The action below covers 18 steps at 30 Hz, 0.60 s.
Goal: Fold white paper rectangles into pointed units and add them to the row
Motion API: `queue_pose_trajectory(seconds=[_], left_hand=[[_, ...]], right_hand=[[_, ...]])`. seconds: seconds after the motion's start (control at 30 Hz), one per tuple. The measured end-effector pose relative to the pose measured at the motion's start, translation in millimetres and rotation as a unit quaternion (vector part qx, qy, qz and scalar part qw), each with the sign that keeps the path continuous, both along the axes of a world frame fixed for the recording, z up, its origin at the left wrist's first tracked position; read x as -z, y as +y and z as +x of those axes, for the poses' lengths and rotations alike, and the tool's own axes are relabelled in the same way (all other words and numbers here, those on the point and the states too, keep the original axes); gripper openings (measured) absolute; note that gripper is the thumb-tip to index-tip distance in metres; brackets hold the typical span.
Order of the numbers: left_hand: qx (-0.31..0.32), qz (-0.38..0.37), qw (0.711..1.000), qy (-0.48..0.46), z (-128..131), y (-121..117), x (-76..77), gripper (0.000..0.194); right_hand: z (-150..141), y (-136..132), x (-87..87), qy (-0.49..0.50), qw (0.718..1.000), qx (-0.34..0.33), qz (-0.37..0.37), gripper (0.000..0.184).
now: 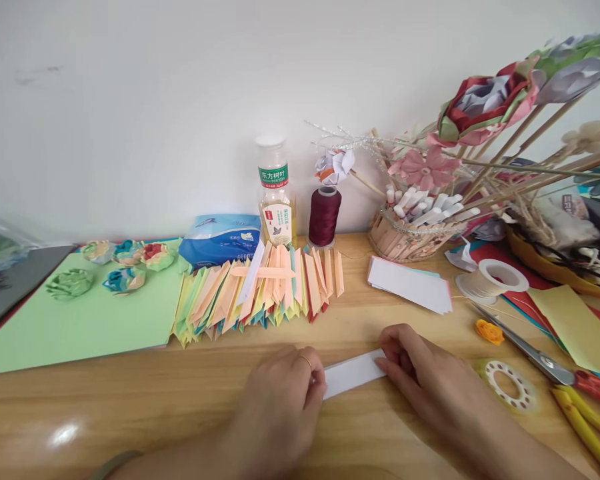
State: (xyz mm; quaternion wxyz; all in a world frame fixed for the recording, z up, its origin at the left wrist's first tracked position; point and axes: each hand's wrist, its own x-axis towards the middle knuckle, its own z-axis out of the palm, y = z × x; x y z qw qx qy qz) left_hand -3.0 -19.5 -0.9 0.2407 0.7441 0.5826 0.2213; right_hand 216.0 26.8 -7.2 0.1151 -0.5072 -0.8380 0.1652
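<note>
Strip [355,375], white paper, is btwn both hands, on or just above the tbl [130,413] (can't tell which), R end angled away. L hand [286,393]: fingers curled nearly closed, pinching strip's L end; ring on one finger. R hand [420,367]: thumb & fingertips closed on the R end. Behind: dense row of folded strips [265,300], many colors. Card stack [410,285] beyond R hand. To R: tape roll [524,400], scissors [545,362], orange flower [489,331] nr their tips. Back: tissue pack [220,240], bottle [277,223], maroon spool [325,217], pen basket [410,238]. Far L: green sheet [105,333] w/ 5 paper flowers [124,280].
</note>
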Motion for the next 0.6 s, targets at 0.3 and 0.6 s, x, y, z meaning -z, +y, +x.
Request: queue_pose_trajectory(seconds=[0.3,0.6], left_hand=[[0.006,-0.014,0.999,0.029,0.9,5.2,-3.2,0.013],[0.018,0.0,1.0,0.022,-1.2,9.0,-0.9,0.013]], right_hand=[[-6.0,-2.0,0.7,-0.018,0.996,-0.017,0.086,0.008],[-3.1,-1.7,5.5,-0.02,0.995,-0.033,0.091,0.007]])
